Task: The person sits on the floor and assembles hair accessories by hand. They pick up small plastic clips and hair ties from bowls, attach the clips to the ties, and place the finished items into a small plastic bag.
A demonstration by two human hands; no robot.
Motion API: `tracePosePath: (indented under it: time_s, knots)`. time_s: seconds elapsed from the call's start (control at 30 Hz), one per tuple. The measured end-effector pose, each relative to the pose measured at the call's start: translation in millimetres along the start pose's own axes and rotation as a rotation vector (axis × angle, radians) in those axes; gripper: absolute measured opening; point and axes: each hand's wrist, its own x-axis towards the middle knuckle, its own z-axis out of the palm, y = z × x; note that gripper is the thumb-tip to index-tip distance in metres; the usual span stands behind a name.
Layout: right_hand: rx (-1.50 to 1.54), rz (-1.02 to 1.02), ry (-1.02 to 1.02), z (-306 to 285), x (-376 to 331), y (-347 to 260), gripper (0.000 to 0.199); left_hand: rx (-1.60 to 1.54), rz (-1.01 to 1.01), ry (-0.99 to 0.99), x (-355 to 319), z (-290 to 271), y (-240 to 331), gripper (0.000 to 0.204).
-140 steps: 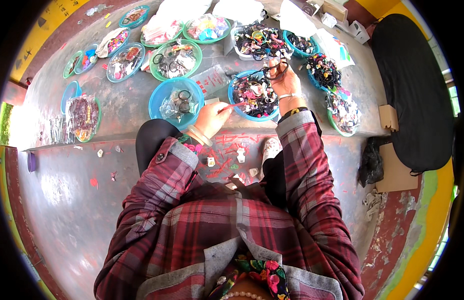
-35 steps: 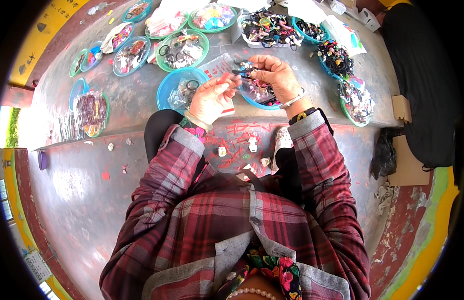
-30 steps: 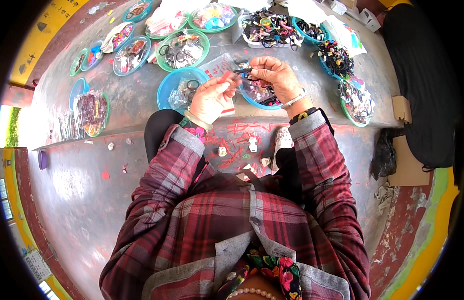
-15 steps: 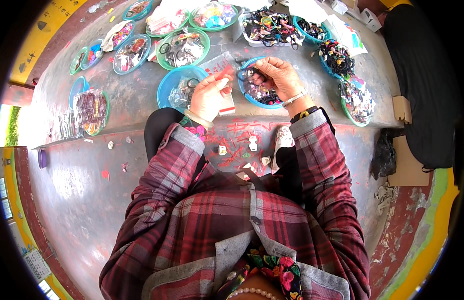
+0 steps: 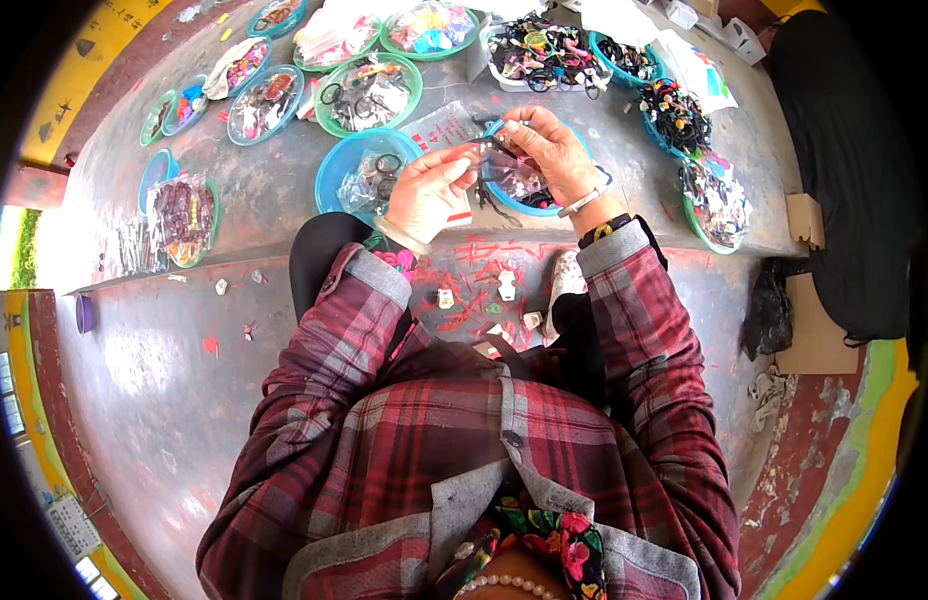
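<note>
My left hand pinches a small red strip at its fingertips, beside the dark strands. Just to the right, my right hand is closed on thin black hair ties, whose strands hang down between both hands. A clear plastic packet shows below the right fingers; whether it is held or lies in the basin is hard to tell. Under the right hand is a blue basin with dark and coloured small items. Another blue basin, left of my left hand, holds clear packets and black rings.
Green basin of packets lies beyond; a white tray of hair ties stands far right. More filled basins line both sides. White scraps lie on the lower floor. A black bag and cardboard are at right.
Black strands now hang between my hands, where they were bunched at the right fingers before. The left hand has shifted slightly right, and the right hand slightly up.
</note>
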Motion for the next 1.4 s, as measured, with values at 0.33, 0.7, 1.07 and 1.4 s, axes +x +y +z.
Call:
tracePosePath:
  time_s: [0.33,0.7,1.07,1.4]
  knots:
    - [-0.510,-0.056,0.059,20,-12,-13,0.015,-0.078,0.097,0.020,-2,0,5,0.017]
    - [-0.071,0.127,0.035,26,-12,0,0.015,0.025,0.081,-0.046,-5,7,7,0.015]
    - [0.042,0.123,-0.005,16,-10,2,0.010,-0.117,0.059,0.030,-3,-5,4,0.013]
    - [-0.618,-0.208,0.122,11,-3,10,0.014,-0.101,0.039,0.080,-1,-1,9,0.014]
